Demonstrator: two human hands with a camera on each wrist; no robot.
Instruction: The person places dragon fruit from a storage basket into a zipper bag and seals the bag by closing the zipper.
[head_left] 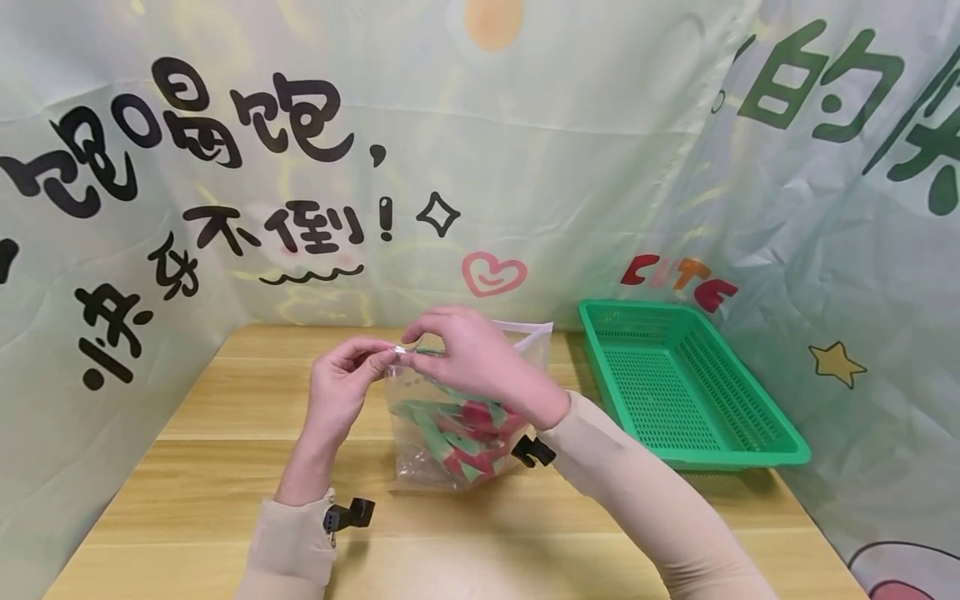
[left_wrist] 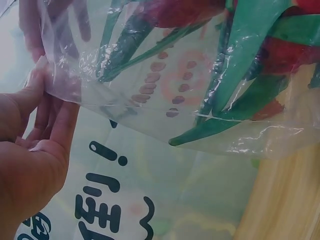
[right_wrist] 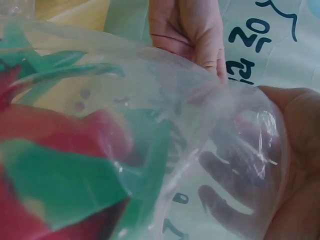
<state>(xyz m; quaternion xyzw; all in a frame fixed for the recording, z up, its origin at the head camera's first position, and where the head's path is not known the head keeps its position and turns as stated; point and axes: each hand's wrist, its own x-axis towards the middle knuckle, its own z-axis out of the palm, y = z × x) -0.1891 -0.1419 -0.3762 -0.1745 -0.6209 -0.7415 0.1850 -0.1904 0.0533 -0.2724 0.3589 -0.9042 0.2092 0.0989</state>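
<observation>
A see-through plastic bag (head_left: 412, 471) stands on the table, showing red and green leaf-like shapes (left_wrist: 250, 55). Its top left corner, with a small white piece (head_left: 400, 350) that looks like a zip slider, is between my hands. My left hand (head_left: 341, 383) pinches that corner between thumb and fingers. From the other side, my right hand (head_left: 472, 350) reaches over the bag's top and pinches the edge right beside the white piece. In the right wrist view, some right-hand fingers show through the clear film (right_wrist: 240, 165). The far right of the bag's mouth sticks up behind the right hand.
A green plastic basket (head_left: 750, 458) with slotted walls stands to the right on the wooden table (head_left: 225, 467). Printed cloth (head_left: 600, 183) hangs behind and at both sides. Each sleeve carries a small black wrist mount (head_left: 349, 514).
</observation>
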